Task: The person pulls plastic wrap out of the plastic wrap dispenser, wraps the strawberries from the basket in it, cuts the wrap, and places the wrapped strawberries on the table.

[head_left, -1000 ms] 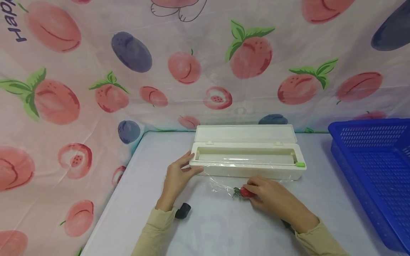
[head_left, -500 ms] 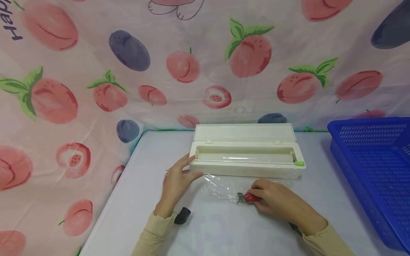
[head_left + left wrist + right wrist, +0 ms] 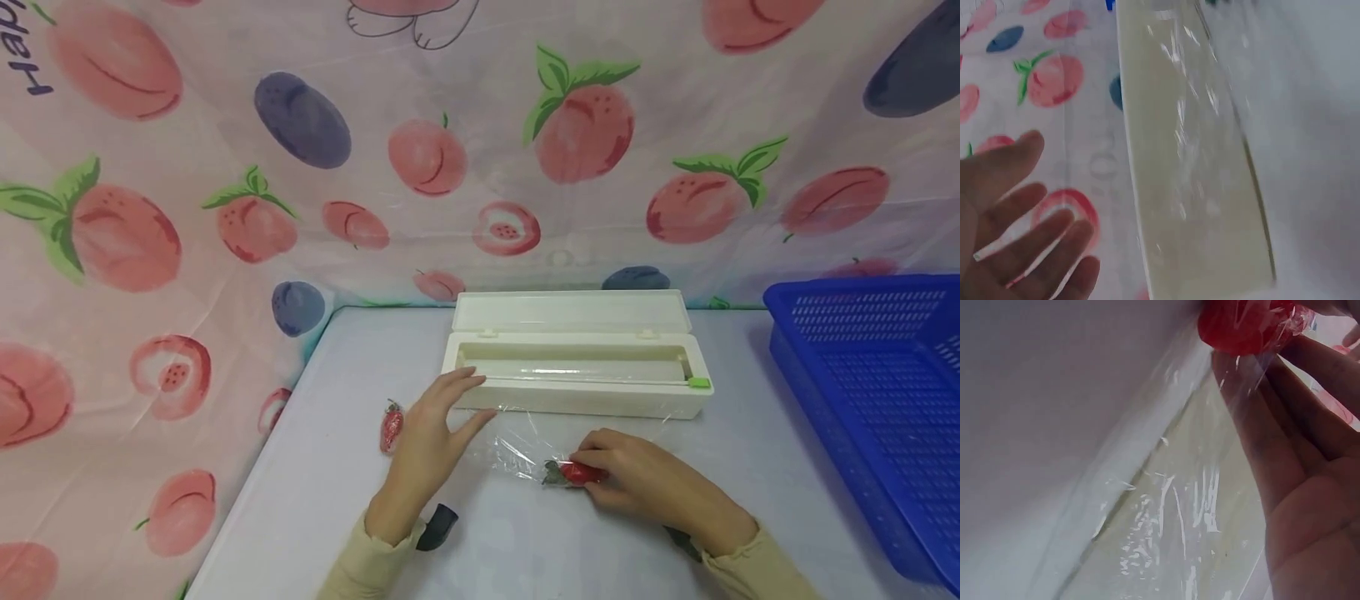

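- Widest thing in shot is the pale grey tabletop (image 3: 525,550), tucked under a pink peach-printed fabric backdrop (image 3: 187,208) that closes off its far and left edges.
- Over at the right edge sits the blue perforated plastic basket (image 3: 862,400); the part of its inside on view shows nothing in it.
- Near the middle of the far edge lies the long cream plastic cling-film dispenser box (image 3: 577,398), lid flipped back. A roll of film lies in its trough, and a small green slider sits at the right end of the cutting rail.
- Out of the box's front runs the clear sheet of cling film (image 3: 517,446), drawn toward the near edge and looking still joined at the rail, so I'd judge it not yet cut.
- Left hand (image 3: 431,442) now: fingers straight and spread, gripping nothing, hovering at the box's front-left corner right by the film's edge.
- Right hand (image 3: 637,479): fingers pinched on the small red strawberry with green leaves (image 3: 573,473), which lies on the film, just in front of the box. The right wrist view shows film already creased over the red fruit, so the wrap looks started, not closed.
- Beside the left hand, toward the left edge, lies a second small red strawberry (image 3: 391,425) that looks already wrapped in film. That's one apparently done.
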`<state>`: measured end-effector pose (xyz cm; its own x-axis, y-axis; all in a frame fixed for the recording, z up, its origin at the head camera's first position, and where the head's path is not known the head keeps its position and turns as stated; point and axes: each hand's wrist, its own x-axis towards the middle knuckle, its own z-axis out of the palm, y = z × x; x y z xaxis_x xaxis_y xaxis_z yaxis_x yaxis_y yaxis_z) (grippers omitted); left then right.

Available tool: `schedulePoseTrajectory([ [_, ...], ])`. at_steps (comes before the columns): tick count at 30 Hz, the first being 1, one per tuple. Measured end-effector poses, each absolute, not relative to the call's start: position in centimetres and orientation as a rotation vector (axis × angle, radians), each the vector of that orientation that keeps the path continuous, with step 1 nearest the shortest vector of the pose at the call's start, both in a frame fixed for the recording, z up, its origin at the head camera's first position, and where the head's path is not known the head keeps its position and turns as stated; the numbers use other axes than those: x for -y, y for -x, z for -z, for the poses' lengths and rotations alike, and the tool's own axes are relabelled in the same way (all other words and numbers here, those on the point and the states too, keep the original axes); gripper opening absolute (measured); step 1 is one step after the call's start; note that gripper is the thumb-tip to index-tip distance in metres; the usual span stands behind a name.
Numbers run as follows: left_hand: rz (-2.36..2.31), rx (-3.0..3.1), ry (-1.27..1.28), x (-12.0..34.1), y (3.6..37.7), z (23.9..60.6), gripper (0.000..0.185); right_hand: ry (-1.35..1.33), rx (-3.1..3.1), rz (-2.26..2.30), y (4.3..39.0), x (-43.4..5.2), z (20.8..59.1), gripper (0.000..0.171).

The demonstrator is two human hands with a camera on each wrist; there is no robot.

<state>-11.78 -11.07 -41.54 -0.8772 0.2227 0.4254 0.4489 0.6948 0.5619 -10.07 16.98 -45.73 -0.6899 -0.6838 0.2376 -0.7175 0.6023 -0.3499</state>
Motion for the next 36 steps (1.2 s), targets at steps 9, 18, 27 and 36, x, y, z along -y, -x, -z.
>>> schedulePoseTrajectory([
  [9, 0.864, 2.787, 0.968, 8.2, 10.3, 42.6, 0.037, -1.142, 2.851, -0.715, 10.8, -16.2, 45.6, 0.023],
  [18, 0.683, 2.900, 1.063, 6.4, 10.8, 44.7, 0.038, -1.098, 2.839, -0.822, 10.8, -16.1, 46.3, 0.017],
  [27, 0.739, 2.928, 1.011, 6.0, 10.8, 45.7, 0.031, -1.039, 2.895, -0.956, 10.6, -15.9, 47.0, 0.015],
  [36, 0.765, 2.914, 0.988, 5.7, 10.8, 46.3, 0.023, -1.014, 2.894, -0.990, 10.3, -15.7, 46.7, 0.017],
])
